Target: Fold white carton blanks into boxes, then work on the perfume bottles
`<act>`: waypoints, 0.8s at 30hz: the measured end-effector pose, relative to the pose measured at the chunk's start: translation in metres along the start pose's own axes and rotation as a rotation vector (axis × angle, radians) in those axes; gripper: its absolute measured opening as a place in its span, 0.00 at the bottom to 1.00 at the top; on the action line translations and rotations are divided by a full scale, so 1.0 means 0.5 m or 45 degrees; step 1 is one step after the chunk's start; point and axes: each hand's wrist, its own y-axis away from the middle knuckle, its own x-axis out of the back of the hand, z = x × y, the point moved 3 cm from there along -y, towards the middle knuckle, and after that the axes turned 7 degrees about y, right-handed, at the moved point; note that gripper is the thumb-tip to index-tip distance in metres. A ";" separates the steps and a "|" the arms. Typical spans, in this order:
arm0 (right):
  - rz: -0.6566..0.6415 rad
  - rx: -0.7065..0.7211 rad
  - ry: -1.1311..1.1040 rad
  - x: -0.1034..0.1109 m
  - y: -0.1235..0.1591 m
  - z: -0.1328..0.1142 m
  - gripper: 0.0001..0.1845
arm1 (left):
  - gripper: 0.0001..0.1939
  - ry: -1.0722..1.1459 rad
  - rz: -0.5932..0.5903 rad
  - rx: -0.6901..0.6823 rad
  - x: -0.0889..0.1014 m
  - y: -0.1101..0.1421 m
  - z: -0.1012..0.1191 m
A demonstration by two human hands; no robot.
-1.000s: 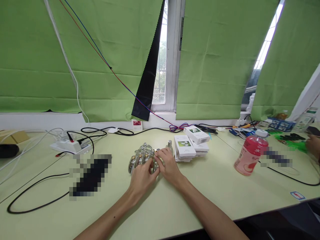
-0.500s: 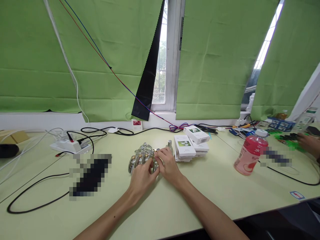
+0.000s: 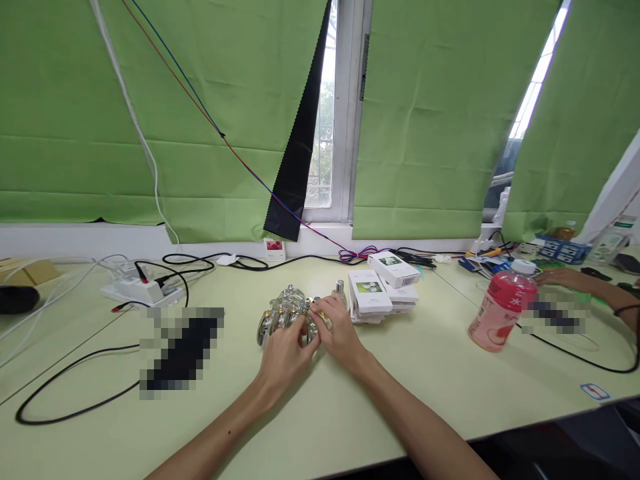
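A cluster of shiny silver metal parts point(image 3: 280, 319) with small brass-coloured pieces lies on the pale yellow-green table, just beyond my hands. My left hand point(image 3: 286, 352) is closed over its right front side, thumb and fingers bent together. My right hand point(image 3: 336, 328) meets it at the same spot, its fingertips pinched near a small brass-coloured bit. What either hand grips between the fingertips is hidden by the fingers. Right behind my right hand, a short silver cylinder point(image 3: 340, 287) stands upright beside a stack of white boxes point(image 3: 370, 300).
A pink drink bottle point(image 3: 503, 307) stands to the right, before another person's arm point(image 3: 590, 283). At left lie a blurred dark object point(image 3: 183, 353), a looped black cable point(image 3: 50, 422) and a white power strip point(image 3: 143, 291). Cables run along the back wall.
My hands and the metal parts have hardly moved. At the far right, the other person's hand has reached farther left, behind the bottle.
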 end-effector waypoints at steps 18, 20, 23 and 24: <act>-0.025 0.023 0.037 0.003 -0.001 -0.006 0.09 | 0.10 0.023 -0.016 0.006 0.001 0.001 0.001; -0.015 0.016 0.025 0.003 -0.001 -0.006 0.08 | 0.10 0.019 -0.012 0.000 0.001 0.001 0.000; -0.011 0.000 0.013 0.002 -0.002 -0.004 0.08 | 0.10 0.017 -0.006 -0.002 0.001 0.001 0.000; -0.010 -0.006 0.010 0.002 -0.002 -0.003 0.07 | 0.11 0.019 -0.007 0.000 0.002 0.001 0.000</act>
